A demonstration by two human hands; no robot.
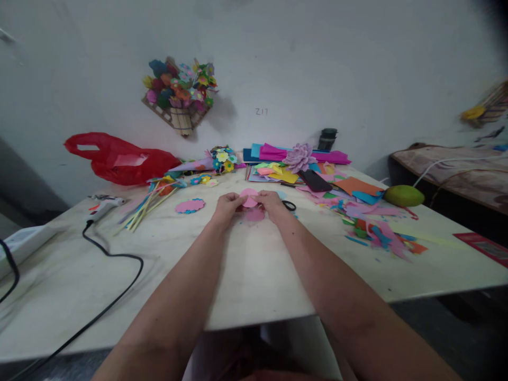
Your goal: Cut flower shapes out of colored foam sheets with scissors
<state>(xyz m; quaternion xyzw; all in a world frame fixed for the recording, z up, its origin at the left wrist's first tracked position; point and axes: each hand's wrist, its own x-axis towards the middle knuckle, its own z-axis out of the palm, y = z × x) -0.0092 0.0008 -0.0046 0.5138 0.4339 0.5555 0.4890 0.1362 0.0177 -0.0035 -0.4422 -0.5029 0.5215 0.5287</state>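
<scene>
Two bare forearms reach forward over a pale, smooth tabletop [262,275], their hands meeting near the middle. Between them is a light-pink, round, thin disc [250,197], of paper or foam, raised toward the far side. The left hand [230,203] pinches its left edge between thumb and fingers; the right hand [270,202] appears to pinch the opposite edge, though its fingertips are partly hidden. Just below the hands lies a darker pink patch [255,214] — a second piece or a reflection, I cannot tell.

Just left of the left hand, flat on the table, rests a pink disc on a blue scalloped base [190,206]. Farther left are a bundle of thin pale-yellow sticks [145,209] and a white glue gun [103,207] with a black cable [137,258]. Just right of the right hand is a black ring-shaped object [289,205], and well beyond it a heap of mixed coloured scraps [381,235].

Handling so thin a piece well likely calls for a light, even pinch on both edges — a hard squeeze could crease it. Matching the two hands' height should help prevent twisting, and thumbs near the rim would leave the middle visible.
</scene>
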